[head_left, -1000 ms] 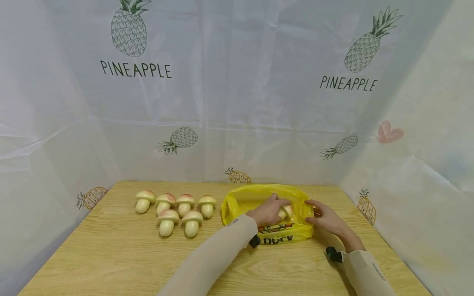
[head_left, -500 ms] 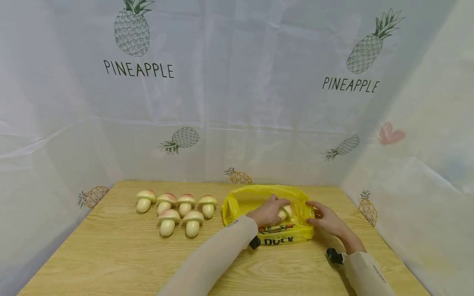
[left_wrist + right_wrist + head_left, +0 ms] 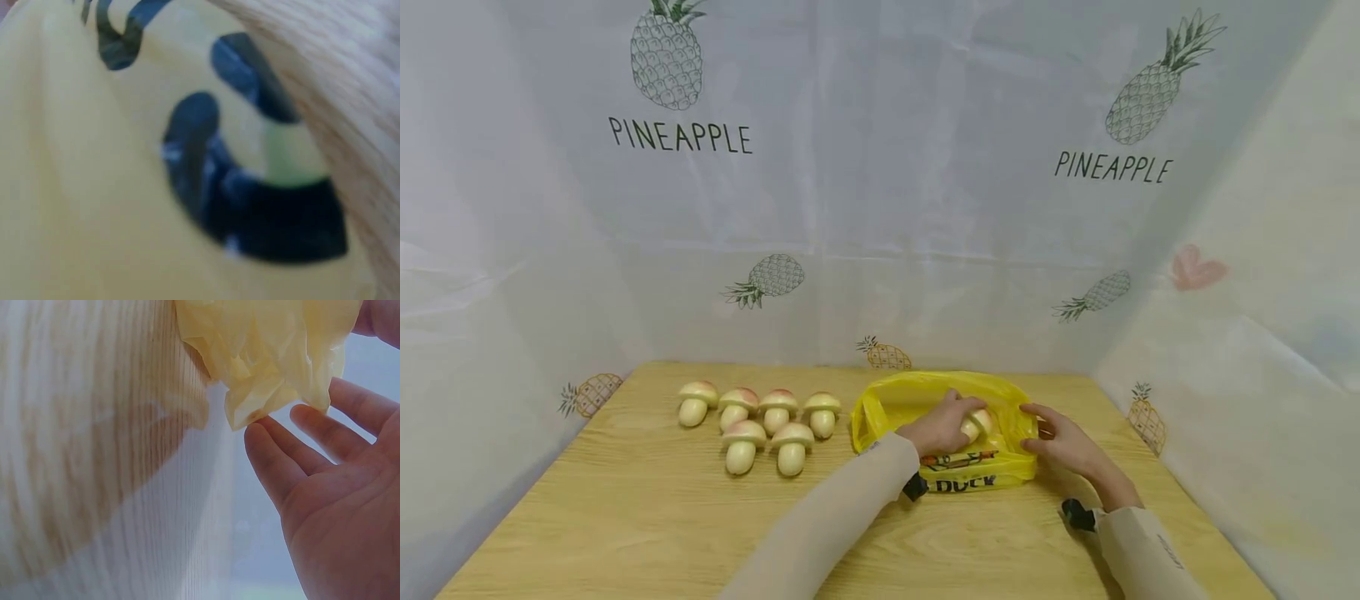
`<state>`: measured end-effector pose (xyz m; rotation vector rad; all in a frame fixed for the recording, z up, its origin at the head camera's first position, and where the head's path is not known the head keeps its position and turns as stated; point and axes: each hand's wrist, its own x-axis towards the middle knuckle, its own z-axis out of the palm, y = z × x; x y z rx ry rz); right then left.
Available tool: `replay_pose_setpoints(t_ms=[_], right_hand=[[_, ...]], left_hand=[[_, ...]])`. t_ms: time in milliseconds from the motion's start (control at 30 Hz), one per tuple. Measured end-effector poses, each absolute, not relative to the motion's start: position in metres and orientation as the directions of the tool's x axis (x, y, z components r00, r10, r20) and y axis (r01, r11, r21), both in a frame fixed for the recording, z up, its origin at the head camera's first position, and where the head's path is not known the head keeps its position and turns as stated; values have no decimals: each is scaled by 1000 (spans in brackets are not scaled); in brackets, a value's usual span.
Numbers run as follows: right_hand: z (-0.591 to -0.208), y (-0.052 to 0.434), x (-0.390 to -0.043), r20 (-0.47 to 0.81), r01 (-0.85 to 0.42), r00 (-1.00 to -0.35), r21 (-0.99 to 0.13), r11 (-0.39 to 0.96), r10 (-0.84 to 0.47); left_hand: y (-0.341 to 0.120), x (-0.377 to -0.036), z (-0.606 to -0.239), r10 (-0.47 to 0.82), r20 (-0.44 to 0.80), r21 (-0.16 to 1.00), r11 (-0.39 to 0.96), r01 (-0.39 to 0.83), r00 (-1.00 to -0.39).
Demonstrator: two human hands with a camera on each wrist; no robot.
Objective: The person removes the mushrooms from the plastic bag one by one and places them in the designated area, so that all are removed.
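Observation:
My left hand (image 3: 936, 427) reaches into a yellow plastic bag (image 3: 880, 408) and grips a toy mushroom (image 3: 976, 427) with a pale stem and a pinkish cap. Its fingers lie over the mushroom and are partly hidden. The left wrist view shows only blurred yellow plastic with black print (image 3: 262, 212). At the bag's right side, my right hand (image 3: 1067, 442) touches the plastic with spread fingertips. In the right wrist view the fingers (image 3: 275, 462) are fairly straight against the crumpled bag (image 3: 262, 356).
Several more toy mushrooms stand in two rows on the left of the wooden table (image 3: 647, 517), among them a front mushroom (image 3: 791, 450). A white curtain (image 3: 880, 208) printed with pineapples surrounds the table at the back and sides.
The mushroom in the bag has shifted very slightly up and left with my left hand, and shows a little more. My right hand has stayed in place at the bag.

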<state>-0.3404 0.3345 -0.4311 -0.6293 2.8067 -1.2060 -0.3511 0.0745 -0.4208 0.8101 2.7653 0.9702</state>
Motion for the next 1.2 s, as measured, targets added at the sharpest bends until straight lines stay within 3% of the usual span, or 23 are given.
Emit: replay_pose_setpoints(t_ms=[700,1200], right_hand=[[-428,335,-342,140,-350,-923,-693,630,-359],[-430,338,-341,146,-356,-920,-697,622,-363]], left_hand=[[54,-331,-387,517,152,606,625,492,-843],[15,-294,-376,554,215,704,482,521,-804]])
